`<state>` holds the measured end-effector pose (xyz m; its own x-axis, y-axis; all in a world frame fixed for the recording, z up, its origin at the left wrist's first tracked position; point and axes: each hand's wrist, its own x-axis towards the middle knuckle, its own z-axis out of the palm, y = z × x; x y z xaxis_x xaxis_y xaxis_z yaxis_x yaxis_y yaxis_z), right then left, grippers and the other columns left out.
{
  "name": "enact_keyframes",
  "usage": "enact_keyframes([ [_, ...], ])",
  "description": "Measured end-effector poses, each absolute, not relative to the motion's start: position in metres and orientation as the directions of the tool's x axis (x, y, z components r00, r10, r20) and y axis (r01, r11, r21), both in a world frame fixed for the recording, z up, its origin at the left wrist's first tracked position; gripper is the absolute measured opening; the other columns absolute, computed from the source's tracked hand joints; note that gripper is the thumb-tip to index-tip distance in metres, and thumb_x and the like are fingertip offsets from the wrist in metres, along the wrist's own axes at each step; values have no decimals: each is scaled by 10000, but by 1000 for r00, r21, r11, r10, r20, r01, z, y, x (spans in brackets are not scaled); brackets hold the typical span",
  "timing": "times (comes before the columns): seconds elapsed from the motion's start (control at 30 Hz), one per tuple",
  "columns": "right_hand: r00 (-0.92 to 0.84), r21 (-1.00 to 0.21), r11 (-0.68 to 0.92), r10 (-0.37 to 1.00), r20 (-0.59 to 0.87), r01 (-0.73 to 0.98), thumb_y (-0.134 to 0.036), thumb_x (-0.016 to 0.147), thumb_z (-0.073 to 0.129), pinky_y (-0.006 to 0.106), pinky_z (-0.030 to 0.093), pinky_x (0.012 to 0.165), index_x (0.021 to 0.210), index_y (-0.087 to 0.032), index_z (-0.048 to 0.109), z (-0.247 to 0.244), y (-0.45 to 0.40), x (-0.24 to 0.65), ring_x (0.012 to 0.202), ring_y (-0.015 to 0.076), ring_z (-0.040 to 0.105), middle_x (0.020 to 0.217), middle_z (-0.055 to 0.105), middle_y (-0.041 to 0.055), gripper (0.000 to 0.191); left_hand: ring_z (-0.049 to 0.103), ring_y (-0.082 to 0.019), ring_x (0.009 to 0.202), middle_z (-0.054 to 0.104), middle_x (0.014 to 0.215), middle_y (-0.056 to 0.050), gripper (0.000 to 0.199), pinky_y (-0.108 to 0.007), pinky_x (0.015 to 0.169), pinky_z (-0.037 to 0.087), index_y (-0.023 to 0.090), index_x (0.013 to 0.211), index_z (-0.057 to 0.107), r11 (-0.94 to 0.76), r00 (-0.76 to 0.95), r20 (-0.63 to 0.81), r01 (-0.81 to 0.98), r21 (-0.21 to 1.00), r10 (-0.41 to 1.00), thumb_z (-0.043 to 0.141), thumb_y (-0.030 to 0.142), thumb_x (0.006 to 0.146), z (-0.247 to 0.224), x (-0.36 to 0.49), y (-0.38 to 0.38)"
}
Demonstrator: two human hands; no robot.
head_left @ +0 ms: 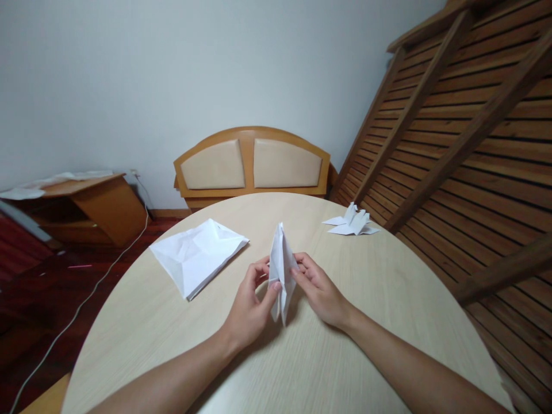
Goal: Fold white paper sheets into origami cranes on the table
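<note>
A white folded paper, long and pointed at its top, stands upright between my hands over the middle of the table. My left hand grips its left side, with the thumb on the near face. On the other side, my right hand pinches the right flap between thumb and fingers. The fold is slightly spread, with two points hanging at the bottom. Fingers behind the paper are partly hidden. Left of my hands lies a stack of creased white paper sheets.
Folded paper cranes sit at the right back of the round wooden table. Beyond it stands a padded headboard. A slatted wooden frame leans at the right. On the left are a low cabinet and a white cable.
</note>
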<state>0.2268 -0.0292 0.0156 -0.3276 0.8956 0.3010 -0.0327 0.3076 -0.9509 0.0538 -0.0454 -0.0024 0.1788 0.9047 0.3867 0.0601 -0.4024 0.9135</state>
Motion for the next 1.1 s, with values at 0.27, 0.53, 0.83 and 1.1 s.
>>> enact_keyframes([
  [0.27, -285, -964, 264, 924, 253, 1, -400, 930, 564, 309, 516, 694, 1036, -221, 563, 12, -22, 227, 794, 175, 669, 935, 707, 45, 209, 582, -178, 947, 584, 1043, -61, 210, -281, 821, 485, 191, 856, 527, -343, 161, 349, -61, 937, 923, 623, 365, 925, 1, 52, -45],
  [0.53, -213, -947, 310, 934, 287, 87, -394, 968, 517, 362, 518, 813, 1209, -252, 391, 7, -24, 231, 894, 181, 662, 1050, 657, 56, 306, 556, -151, 813, 560, 888, -19, 154, -228, 657, 475, 184, 840, 578, -315, 41, 317, -50, 948, 947, 671, 303, 872, 2, 53, -40],
  [0.83, -198, -849, 449, 892, 407, 278, -323, 910, 631, 349, 504, 804, 1015, -244, 487, 8, -27, 231, 867, 180, 612, 975, 597, 22, 195, 582, -154, 824, 607, 913, -32, 112, -234, 667, 486, 176, 886, 629, -330, 3, 330, -15, 944, 944, 666, 279, 860, 2, 53, -40],
  [1.1, -240, -818, 511, 856, 457, 263, -257, 937, 583, 344, 501, 829, 1082, -249, 590, 11, -26, 233, 910, 177, 614, 1033, 636, 34, 145, 594, -142, 815, 628, 917, -28, 98, -245, 718, 480, 177, 907, 656, -340, 24, 344, -104, 935, 939, 681, 258, 859, -2, 52, -38],
])
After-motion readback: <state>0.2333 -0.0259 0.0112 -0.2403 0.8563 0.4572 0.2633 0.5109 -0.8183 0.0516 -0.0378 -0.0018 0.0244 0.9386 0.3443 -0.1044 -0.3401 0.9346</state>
